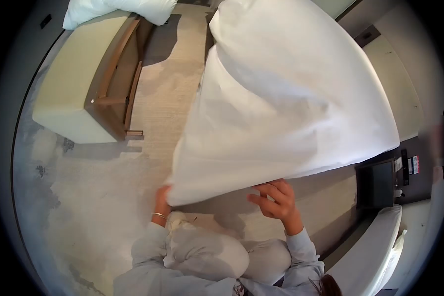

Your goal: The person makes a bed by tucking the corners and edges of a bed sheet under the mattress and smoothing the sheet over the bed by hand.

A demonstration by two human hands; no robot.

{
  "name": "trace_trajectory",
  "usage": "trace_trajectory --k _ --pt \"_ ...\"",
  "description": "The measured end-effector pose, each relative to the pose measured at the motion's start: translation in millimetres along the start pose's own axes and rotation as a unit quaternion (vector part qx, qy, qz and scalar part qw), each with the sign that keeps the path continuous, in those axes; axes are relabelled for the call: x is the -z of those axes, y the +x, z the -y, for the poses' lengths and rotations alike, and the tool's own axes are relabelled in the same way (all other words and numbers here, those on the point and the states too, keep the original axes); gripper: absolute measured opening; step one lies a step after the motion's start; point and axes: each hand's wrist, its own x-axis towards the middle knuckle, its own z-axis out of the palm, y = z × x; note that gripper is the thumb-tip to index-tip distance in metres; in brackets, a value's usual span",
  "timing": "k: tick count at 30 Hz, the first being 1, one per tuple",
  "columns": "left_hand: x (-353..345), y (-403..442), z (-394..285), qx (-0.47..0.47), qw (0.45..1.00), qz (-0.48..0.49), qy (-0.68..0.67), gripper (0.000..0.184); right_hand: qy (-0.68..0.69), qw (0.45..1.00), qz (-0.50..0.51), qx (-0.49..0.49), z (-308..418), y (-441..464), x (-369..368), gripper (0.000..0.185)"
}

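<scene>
A large white sheet (281, 108) covers a bed, with wrinkles across its top and its near edge hanging over the side. At the near left corner, my left hand (162, 198) is closed on the sheet, its fingertips partly hidden by the cloth. My right hand (276, 200) is at the sheet's lower edge, further right. Its fingers are loosely bent and apart, with the uppermost ones close against the hem; nothing shows between them. My bent knees (207, 249) are just below the hands.
An upholstered piece of furniture (76, 84) lies tipped on the left, its wooden frame exposed, with a white pillow or duvet (118, 11) on it. A dark box-like unit (376, 185) stands at right. Another white-covered surface (367, 256) is at lower right. Patterned carpet (98, 197) covers the floor.
</scene>
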Motion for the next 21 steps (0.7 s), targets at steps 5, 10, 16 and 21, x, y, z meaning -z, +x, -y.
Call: trace_trajectory --k 5,10,16,21 --pt "-36.2 35.6 13.0 0.131 0.689 0.516 0.491 0.04 0.019 0.998 0.032 0.047 8.9 7.1 -6.2 0.019" --pt "-159.2 135.6 -61.2 -0.082 0.905 0.327 0.258 0.078 0.024 0.998 0.018 0.052 11.5 3.4 0.5 0.021" --pt "-257.8 137.0 -115.2 0.062 0.913 0.344 0.212 0.088 -0.013 0.999 0.041 0.03 16.7 -4.7 12.3 0.026" --pt "-241.4 99.3 -112.3 0.093 0.889 0.449 0.025 0.062 0.009 0.999 0.025 -0.017 8.7 -16.3 6.5 0.026"
